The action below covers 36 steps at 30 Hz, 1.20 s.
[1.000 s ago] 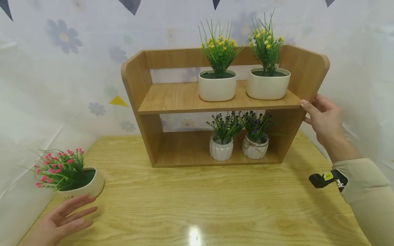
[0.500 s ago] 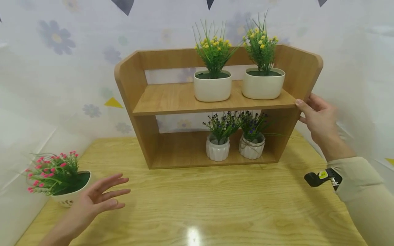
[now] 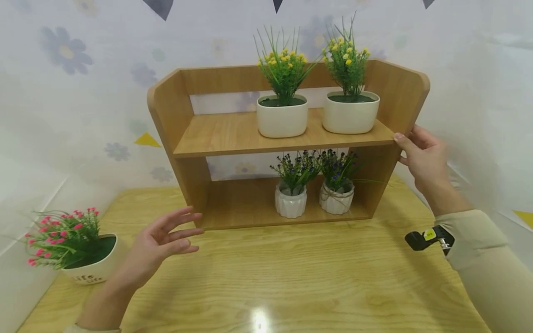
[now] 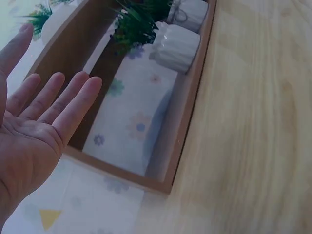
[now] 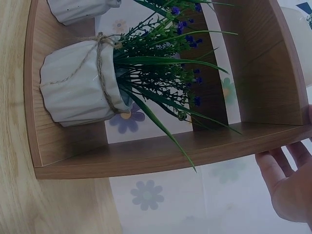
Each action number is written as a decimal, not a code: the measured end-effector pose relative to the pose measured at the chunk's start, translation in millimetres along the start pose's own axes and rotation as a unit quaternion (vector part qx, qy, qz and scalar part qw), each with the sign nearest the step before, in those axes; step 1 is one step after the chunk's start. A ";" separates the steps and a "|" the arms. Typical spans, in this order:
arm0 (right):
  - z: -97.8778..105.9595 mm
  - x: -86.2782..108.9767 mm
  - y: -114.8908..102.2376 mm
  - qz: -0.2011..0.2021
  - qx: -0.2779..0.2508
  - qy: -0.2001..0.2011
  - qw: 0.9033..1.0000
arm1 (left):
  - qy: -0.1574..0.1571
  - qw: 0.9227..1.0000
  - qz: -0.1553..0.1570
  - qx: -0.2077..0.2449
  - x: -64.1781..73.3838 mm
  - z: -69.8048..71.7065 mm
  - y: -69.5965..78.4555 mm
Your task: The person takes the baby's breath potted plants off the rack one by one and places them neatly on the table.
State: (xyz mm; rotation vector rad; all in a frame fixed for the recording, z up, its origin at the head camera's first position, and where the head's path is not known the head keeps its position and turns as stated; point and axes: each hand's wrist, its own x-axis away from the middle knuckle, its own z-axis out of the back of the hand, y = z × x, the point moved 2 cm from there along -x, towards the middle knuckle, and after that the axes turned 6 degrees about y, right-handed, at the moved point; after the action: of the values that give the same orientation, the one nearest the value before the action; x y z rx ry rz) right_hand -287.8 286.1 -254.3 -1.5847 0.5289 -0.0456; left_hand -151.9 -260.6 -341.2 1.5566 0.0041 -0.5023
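A two-tier wooden shelf stands on the table. My right hand grips its right side panel, the thumb on the front edge and the fingers round the outside. Fingers straight and spread, my left hand hovers before the shelf's lower left corner, holding nothing; its palm shows in the left wrist view. Two oval white pots with yellow flowers, one at the middle and one at the right, occupy the upper tier. Below are a ribbed white pot and a twine-tied one, both with purple flowers.
A white oval pot with pink flowers and lettering stands on the table at the left, partly behind my left forearm. Behind the shelf hangs a flower-printed cloth. A black device is strapped at my right wrist.
My left hand has moved right and forward, from beside the pink-flowered pot to near the shelf's left corner. My right hand keeps its grip on the shelf. The head view has shifted slightly.
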 end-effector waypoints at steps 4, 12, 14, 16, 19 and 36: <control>-0.5 0.3 0.0 0.009 0.003 0.005 1.000 | -0.004 1.000 -0.005 0.009 -12.7 -9.0 5.8; 0.0 1.3 0.0 0.019 0.007 0.006 1.000 | 0.000 1.000 -0.023 -0.005 -37.9 -26.9 21.6; -0.1 1.3 0.1 0.021 0.003 0.006 1.000 | 0.000 1.000 -0.025 -0.009 -44.7 -31.1 26.2; -0.4 1.3 0.0 0.025 0.004 0.007 1.000 | 0.000 1.000 -0.027 -0.007 -52.3 -35.6 31.3; -0.8 1.1 0.2 0.029 0.004 0.008 1.000 | 0.000 0.999 -0.037 0.006 -65.3 -42.2 40.1; -1.0 0.3 2.2 0.037 0.020 0.021 0.999 | 0.057 0.996 -0.062 0.019 -137.7 -62.4 91.8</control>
State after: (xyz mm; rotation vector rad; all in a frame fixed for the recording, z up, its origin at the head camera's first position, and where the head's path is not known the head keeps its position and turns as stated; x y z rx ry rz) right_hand -288.5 285.1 -256.4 -1.5263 0.6147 -0.0331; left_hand -228.1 -165.4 -213.1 1.6271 0.1805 -0.5117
